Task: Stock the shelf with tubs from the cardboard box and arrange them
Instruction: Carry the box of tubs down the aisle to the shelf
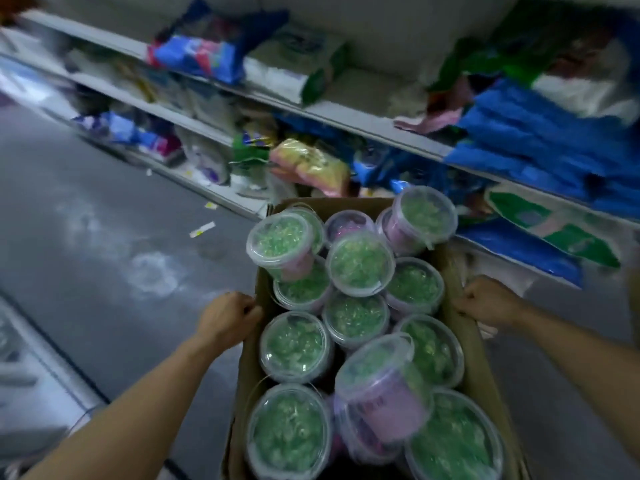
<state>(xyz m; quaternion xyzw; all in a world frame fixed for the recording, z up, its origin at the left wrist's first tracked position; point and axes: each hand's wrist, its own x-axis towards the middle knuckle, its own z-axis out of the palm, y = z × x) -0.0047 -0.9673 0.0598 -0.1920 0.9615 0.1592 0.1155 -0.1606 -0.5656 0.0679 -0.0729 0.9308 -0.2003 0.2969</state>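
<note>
Tubs (360, 265) - clear lids, green contents, pink labels - all sit inside the cardboard box (474, 358). Most are upright, but a few lie tilted on top of the others, so the load is loose. Left hand (228, 318) and right hand (485, 301) grip opposite side walls, fingers clenched over the rims - likely to keep the box level. The box is carried above the grey floor (104, 202), its far end near the shelf (363, 124), which is crowded with blue bags (540, 140). No tubs visible there, so stocking is judged not begun.

floor (104, 220): open | shelves (363, 128): crammed, bags (540, 147) | box (471, 341): tubs (360, 265) packed
</note>
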